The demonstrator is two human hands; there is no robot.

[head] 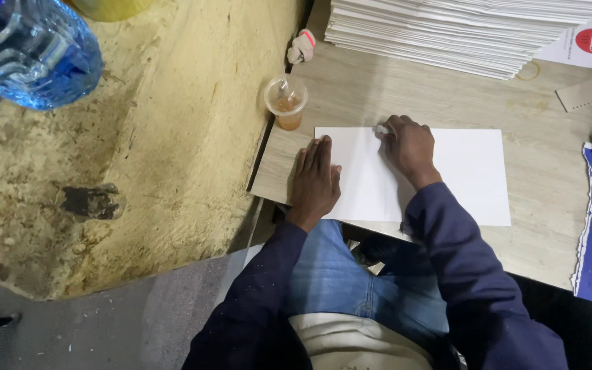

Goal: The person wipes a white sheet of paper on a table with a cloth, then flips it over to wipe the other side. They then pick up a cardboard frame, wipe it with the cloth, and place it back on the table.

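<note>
A: Status, large items first?

B: Desk [392,96], pale wood-grain, sits beside a rough yellowish wall surface. Stack of white sheets [460,31] at desk's far edge. Clear blue water bottle [32,51] at upper left, off the desk.

A: Arm pose?

B: Both arms in dark blue sleeves, extended fwd from the lap over the near desk edge. Left forearm runs approx. straight; right forearm angles inward toward centre.

A: Work item?

B: One white sheet [467,175], rectangular, lying flat on the desk near its front edge, long side left-to-right. Blank, no visible marks.

A: Hands?

B: Left hand [315,181]: palm down, fingers straight and close together, pressed flat on the sheet's left edge. Right hand [409,147]: curled, fingertips pinching a small white object [381,129] against the sheet's top edge. Object type: cannot tell.

A: Small items?

B: Plastic cup [286,101] w/ orange-brown liquid at the desk's left edge, near the sheet corner, not touching.
</note>
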